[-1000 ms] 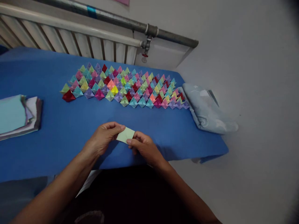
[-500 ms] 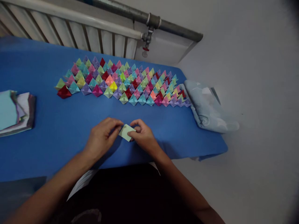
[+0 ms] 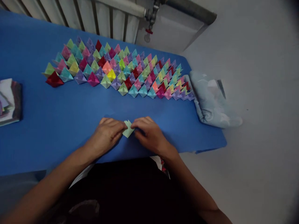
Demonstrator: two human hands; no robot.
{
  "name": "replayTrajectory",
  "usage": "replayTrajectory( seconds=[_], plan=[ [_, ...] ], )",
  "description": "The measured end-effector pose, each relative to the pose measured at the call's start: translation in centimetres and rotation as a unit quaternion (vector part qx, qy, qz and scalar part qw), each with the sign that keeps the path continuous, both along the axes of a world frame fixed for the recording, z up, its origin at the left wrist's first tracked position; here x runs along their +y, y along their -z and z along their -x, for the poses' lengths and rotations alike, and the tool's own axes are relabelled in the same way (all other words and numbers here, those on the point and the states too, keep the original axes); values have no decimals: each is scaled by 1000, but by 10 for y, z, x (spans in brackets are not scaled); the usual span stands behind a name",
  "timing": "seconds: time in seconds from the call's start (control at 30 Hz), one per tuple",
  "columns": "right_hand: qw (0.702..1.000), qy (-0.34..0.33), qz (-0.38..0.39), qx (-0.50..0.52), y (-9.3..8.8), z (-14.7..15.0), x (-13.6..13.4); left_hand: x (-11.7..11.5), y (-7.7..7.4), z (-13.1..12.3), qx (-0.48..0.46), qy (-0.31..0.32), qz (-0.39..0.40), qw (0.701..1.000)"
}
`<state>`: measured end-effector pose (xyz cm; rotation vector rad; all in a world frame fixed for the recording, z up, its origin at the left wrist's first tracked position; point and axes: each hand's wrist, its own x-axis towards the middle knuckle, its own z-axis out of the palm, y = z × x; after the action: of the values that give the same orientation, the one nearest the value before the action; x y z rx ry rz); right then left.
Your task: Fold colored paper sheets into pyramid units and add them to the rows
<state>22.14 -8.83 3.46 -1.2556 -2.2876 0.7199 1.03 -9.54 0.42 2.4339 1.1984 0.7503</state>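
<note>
A small pale green folded paper (image 3: pixel 128 132) lies low over the blue table, in front of my body, one corner pointing toward me. My left hand (image 3: pixel 106 133) pinches its left edge between thumb and fingertips. On the other side, my right hand (image 3: pixel 150 133) has its fingertips pressed on the right edge, thumb tucked beneath the index finger. The paper's far corner shows small notched folds between the two hands. Beyond them stand several rows of colourful folded paper boats (image 3: pixel 116 83), in red, pink, purple, teal, green and yellow.
The blue tabletop (image 3: pixel 65 124) runs back to a white radiator (image 3: pixel 102 18) with a red-handled valve (image 3: pixel 149 31). A stack of paper sheets (image 3: pixel 9 102) sits at the left. Folded grey-blue cloth (image 3: pixel 207 102) lies at the right by the wall.
The green paper was a flat rectangle held mostly by my right hand; now both hands grip its sides and it looks diamond-shaped. The view has shifted, with the boats higher in it.
</note>
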Motion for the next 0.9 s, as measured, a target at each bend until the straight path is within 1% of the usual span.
replayTrajectory(
  seconds=[0.07, 0.17, 0.27, 0.43, 0.57, 0.77, 0.9],
  plan=[
    [999, -52, -7, -1, 8, -3, -1, -2, -2, 2, 12, 7, -6, 1000],
    [998, -51, -20, -13, 19, -4, -2, -6, -4, 6, 31, 21, -8, 999],
    [997, -56, -43, -14, 24, -6, -3, -8, -2, 9, 40, 22, -25, 999],
    [996, -64, -56, -7, 25, -8, -3, -7, 2, 10, 35, 19, -63, 997],
    [996, -68, -59, 0, 25, -8, -2, -6, 3, 9, 24, 14, -71, 997],
    [996, -40, -83, 0, 30, -7, -2, -5, 2, 6, 11, 9, -87, 996],
    [996, -28, -83, -4, 32, -7, -2, -4, 2, 5, 10, 8, -87, 996]
  ],
)
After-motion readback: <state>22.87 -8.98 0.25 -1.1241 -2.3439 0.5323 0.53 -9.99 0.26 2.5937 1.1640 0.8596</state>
